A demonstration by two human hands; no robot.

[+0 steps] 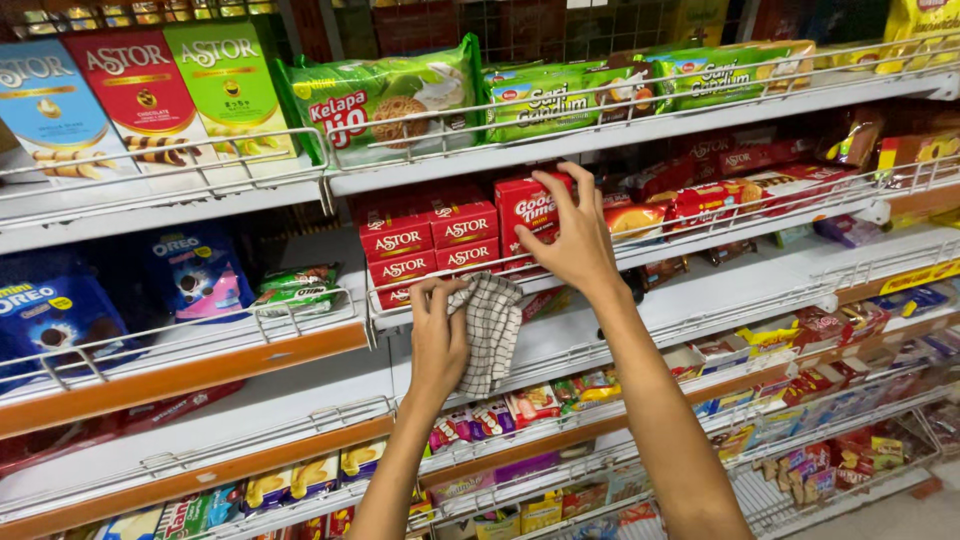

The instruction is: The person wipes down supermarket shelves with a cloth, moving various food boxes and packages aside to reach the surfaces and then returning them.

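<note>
Head view, only one. Standing beside the person at a shop shelf rack, both bare arms reach up from 6 o'clock.

Left hand (438, 335): fingers curled, clamping one checked cloth (490, 330) against the front wire rail (400, 300) of the middle shelf. Cloth hangs down from the hand toward 5 o'clock, white with dark grid lines.

Right hand (575, 235): fingers spread, wrapped around one red biscuit box (525, 205), thumb on the box's lower front, fingertips on its top right corner. Box stands tilted slightly, at the shelf front, at 1 o'clock from the cloth.

Just left of that box, at its 9 o'clock: red flat boxes (430, 240), stacked. I count five fronts visible, two on top, two below, one partly hidden behind the left hand. Could be more behind; cannot tell.

Top shelf, 11 o'clock: three tall wafer boxes (140, 95), one blue, one red, one green, side by side. At 12 o'clock: one green cookie pack (385, 95) leaning on the rail, then green packs (560, 95) running to 1 o'clock, at least two.

At 9 o'clock: two blue cookie bags (190, 270), touching, and two small green packs (295, 288) stacked just beside them.

At 3 o'clock of the right hand: red wrapped rolls (710, 200), count unclear, overlapping.

Lower shelves, 4 to 6 o'clock: many small mixed snack packs (810, 380), too small to count.
</note>
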